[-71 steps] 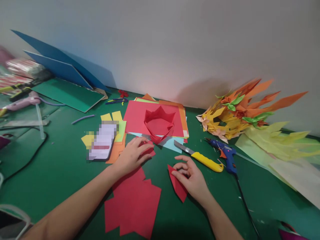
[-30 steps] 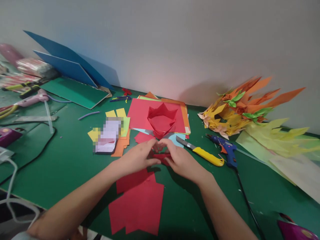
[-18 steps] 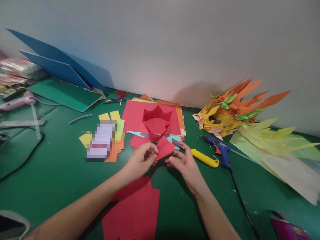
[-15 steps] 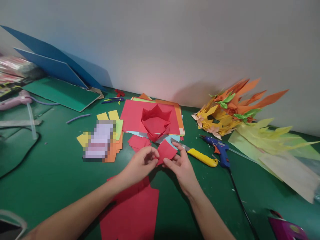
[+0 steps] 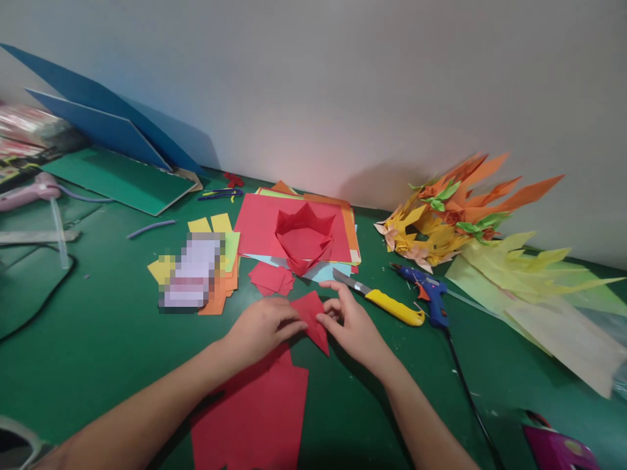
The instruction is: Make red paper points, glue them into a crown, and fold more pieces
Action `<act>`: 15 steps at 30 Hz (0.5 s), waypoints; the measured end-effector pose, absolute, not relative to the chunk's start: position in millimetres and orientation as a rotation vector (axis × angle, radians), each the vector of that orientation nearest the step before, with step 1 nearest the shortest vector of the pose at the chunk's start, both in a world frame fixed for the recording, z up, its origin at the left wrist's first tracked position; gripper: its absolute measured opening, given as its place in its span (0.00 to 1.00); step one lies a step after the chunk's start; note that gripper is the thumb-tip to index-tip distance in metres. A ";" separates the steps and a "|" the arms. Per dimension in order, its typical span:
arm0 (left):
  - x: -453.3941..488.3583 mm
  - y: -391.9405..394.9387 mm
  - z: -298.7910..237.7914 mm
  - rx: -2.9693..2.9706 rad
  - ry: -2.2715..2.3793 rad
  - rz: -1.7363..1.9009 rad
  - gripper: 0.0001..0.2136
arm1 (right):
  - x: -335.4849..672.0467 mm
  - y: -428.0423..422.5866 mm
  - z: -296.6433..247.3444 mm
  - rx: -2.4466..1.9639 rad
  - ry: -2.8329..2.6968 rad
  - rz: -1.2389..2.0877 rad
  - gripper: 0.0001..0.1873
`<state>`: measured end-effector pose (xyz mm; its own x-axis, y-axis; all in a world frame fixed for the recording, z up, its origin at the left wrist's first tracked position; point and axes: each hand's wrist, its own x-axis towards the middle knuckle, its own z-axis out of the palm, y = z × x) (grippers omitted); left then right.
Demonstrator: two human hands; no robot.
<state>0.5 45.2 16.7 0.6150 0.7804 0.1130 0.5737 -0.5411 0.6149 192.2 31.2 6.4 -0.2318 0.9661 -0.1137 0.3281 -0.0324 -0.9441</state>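
Observation:
A small piece of red paper [image 5: 313,316] is held between my two hands above the green table, its lower corner pointing down toward me. My left hand [image 5: 264,324] pinches its left side between thumb and fingers. On the right edge, the thumb and fingers of my right hand [image 5: 350,325] close on it, with the index finger stretched out. Just beyond lie several small red paper pieces [image 5: 270,279]. A folded red paper crown [image 5: 304,238] stands on a stack of coloured sheets [image 5: 252,225]. Under my left forearm is a larger red sheet [image 5: 255,418].
A yellow utility knife [image 5: 394,307] lies with its blade out, right of my hands. Beside it are a blue glue gun [image 5: 434,297] and an orange-yellow paper crown [image 5: 441,228]. Small coloured papers [image 5: 220,303] and a pink glue gun [image 5: 36,190] lie left.
The red paper piece has turned so that a corner points down toward me. Both hands have shifted their grip and sit slightly lower.

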 end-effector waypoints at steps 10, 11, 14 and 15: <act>7.1 40.6 2.2 2.717 0.660 0.484 0.16 | 185.6 23.4 -0.5 -1.508 -1.747 0.986 0.26; 7.7 40.6 1.5 2.742 0.638 0.492 0.15 | 186.4 21.9 -0.5 -1.503 -1.736 0.990 0.25; 8.5 40.9 2.8 2.792 0.602 0.494 0.15 | 189.4 22.3 -0.3 -1.476 -1.685 1.025 0.24; 8.2 41.2 4.0 2.797 0.598 0.475 0.15 | 190.1 24.1 -0.4 -1.472 -1.665 1.027 0.23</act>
<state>8.2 41.2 4.0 0.8632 0.4315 0.2620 0.3528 -0.8869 0.2983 190.1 24.1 -0.4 -0.1300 0.9915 -0.0114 0.4551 0.0494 -0.8891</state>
